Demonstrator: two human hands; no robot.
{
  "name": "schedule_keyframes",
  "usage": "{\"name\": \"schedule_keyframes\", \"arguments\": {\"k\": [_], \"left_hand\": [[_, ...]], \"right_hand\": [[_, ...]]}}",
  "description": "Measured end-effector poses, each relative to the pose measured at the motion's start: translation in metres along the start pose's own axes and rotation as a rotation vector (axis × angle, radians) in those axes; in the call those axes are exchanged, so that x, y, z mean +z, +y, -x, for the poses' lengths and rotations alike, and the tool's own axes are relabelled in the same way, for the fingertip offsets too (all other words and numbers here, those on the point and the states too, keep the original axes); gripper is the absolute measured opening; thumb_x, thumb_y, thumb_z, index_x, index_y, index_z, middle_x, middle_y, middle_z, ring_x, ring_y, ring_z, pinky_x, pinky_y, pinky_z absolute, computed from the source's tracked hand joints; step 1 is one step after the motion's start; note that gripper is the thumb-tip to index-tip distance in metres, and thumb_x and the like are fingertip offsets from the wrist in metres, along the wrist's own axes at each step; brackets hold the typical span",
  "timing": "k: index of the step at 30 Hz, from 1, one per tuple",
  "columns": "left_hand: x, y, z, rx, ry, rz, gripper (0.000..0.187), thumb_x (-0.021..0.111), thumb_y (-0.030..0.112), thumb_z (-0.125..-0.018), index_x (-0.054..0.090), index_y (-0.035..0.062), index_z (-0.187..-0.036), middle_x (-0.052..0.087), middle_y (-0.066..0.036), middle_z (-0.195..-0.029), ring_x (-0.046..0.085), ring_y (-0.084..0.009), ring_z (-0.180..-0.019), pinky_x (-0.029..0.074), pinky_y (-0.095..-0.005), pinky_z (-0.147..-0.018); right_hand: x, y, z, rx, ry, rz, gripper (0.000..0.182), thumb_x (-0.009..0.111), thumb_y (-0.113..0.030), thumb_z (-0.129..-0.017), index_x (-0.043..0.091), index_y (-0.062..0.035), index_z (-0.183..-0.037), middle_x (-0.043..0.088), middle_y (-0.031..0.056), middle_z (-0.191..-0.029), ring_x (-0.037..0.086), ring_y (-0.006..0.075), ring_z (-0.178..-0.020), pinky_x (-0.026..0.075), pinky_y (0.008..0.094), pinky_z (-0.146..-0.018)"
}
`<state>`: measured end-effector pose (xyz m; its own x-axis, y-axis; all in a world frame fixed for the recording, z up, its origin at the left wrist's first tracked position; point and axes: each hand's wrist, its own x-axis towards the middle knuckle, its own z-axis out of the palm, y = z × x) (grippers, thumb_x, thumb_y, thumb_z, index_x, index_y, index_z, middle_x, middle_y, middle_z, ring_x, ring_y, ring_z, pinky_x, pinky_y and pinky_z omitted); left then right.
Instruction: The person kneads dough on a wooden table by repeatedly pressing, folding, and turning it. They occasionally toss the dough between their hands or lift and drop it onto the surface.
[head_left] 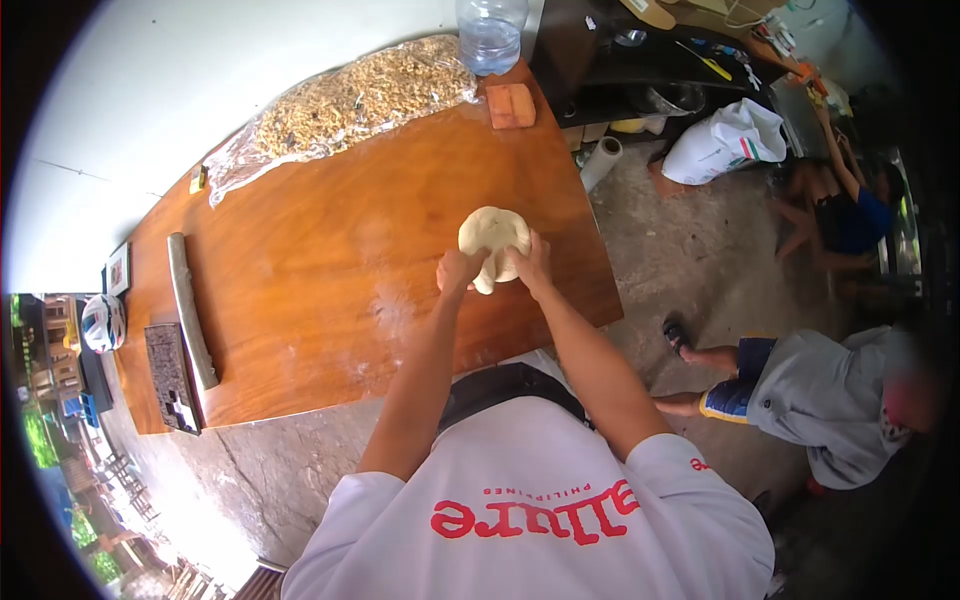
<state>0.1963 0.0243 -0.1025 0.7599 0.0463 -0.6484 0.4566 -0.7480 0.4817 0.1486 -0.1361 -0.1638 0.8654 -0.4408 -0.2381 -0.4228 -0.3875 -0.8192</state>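
Left of the grip, at the far end of the wooden table, lie a long rolling pin and a dark carved block. Beyond the grip and to its left lies a clear bag of chopped filling. The left hand and right hand are both closed on a pale dough piece, holding it between them just above the table. Beyond the grip stand a water bottle and a small orange block. Right of the grip, a crouching person is on the floor.
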Motion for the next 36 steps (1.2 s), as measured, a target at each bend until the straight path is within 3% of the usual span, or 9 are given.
{"name": "schedule_keyframes", "arguments": {"k": [5,9,14,22,25,29,31,33,36], "left_hand": [[0.03,-0.043,0.042,-0.16,-0.399,0.83,0.048,0.07,0.039,-0.086,0.06,0.0007,-0.113,0.065,-0.008,-0.082,0.063,-0.0175,-0.062,0.056,-0.0269,-0.05],[0.031,-0.045,0.063,-0.085,-0.449,0.901,0.042,0.069,0.034,-0.088,0.06,0.0018,-0.112,0.064,-0.007,-0.084,0.063,-0.0153,-0.066,0.056,-0.0287,-0.056],[0.012,-0.022,0.091,0.167,-0.346,0.885,0.042,0.069,0.033,-0.089,0.061,-0.002,-0.111,0.067,-0.009,-0.093,0.067,-0.0164,-0.076,0.057,-0.0278,-0.061],[0.016,-0.032,0.113,0.308,-0.412,1.047,0.033,0.068,0.026,-0.088,0.069,-0.0049,-0.1,0.069,-0.011,-0.084,0.063,-0.0151,-0.071,0.05,-0.0269,-0.061],[-0.005,-0.089,0.084,0.094,-0.427,0.669,0.033,0.069,0.028,-0.087,0.07,-0.0018,-0.1,0.069,-0.009,-0.082,0.062,-0.0141,-0.072,0.048,-0.027,-0.063],[-0.025,-0.142,0.05,0.145,-0.034,0.457,0.034,0.064,0.03,-0.089,0.07,0.0004,-0.105,0.069,-0.013,-0.085,0.064,-0.0228,-0.075,0.051,-0.0357,-0.069],[-0.023,-0.133,0.039,0.11,0.041,0.365,0.036,0.062,0.03,-0.09,0.068,0.0006,-0.11,0.069,-0.016,-0.092,0.066,-0.0279,-0.08,0.051,-0.0401,-0.075],[-0.016,-0.093,0.031,0.47,0.45,0.378,0.045,0.057,0.031,-0.093,0.059,0.0021,-0.127,0.059,-0.025,-0.123,0.059,-0.039,-0.109,0.047,-0.0447,-0.093],[0.009,-0.051,0.015,0.765,0.477,0.34,0.055,0.049,0.034,-0.095,0.044,0.0057,-0.143,0.041,-0.023,-0.145,0.039,-0.0408,-0.134,0.033,-0.046,-0.11]], "right_hand": [[-0.005,-0.027,0.013,0.014,-0.196,-0.076,0.05,0.077,-0.026,-0.072,0.059,-0.0098,-0.116,0.061,0.0162,-0.117,0.059,0.0288,-0.109,0.048,0.0373,-0.093],[-0.027,-0.061,0.001,0.014,-0.442,0.262,0.029,0.074,-0.008,-0.066,0.069,-0.0066,-0.095,0.068,0.0073,-0.092,0.064,0.0188,-0.088,0.052,0.033,-0.076],[-0.04,-0.105,0.0,-0.194,-0.314,0.251,0.019,0.07,-0.005,-0.069,0.07,-0.0088,-0.087,0.072,0.0119,-0.085,0.069,0.027,-0.082,0.054,0.0374,-0.074],[-0.039,-0.135,0.028,-0.654,-0.019,0.532,0.05,0.067,-0.004,-0.074,0.062,-0.0101,-0.123,0.06,0.0144,-0.128,0.061,0.0297,-0.111,0.049,0.0355,-0.09],[-0.045,-0.106,0.013,-0.274,-0.439,0.239,0.059,0.066,-0.009,-0.08,0.05,-0.0069,-0.136,0.061,0.0137,-0.129,0.062,0.0267,-0.111,0.049,0.0357,-0.094],[-0.041,-0.058,-0.007,0.008,-0.39,0.123,0.057,0.064,-0.017,-0.085,0.049,-0.0029,-0.138,0.064,0.016,-0.125,0.064,0.0273,-0.109,0.049,0.0353,-0.095],[-0.016,-0.033,-0.013,-0.053,-0.306,0.242,0.049,0.061,-0.023,-0.089,0.055,-0.0039,-0.133,0.066,0.0158,-0.12,0.063,0.0286,-0.11,0.049,0.0357,-0.094],[0.016,-0.043,-0.006,-0.318,0.068,0.277,0.041,0.056,-0.029,-0.093,0.06,-0.0067,-0.127,0.066,0.0157,-0.12,0.058,0.0328,-0.117,0.045,0.0402,-0.099],[0.047,-0.052,0.036,-0.517,0.13,0.725,0.043,0.049,-0.034,-0.096,0.057,-0.0154,-0.134,0.05,0.0135,-0.141,0.039,0.0357,-0.135,0.029,0.0474,-0.112]]}}
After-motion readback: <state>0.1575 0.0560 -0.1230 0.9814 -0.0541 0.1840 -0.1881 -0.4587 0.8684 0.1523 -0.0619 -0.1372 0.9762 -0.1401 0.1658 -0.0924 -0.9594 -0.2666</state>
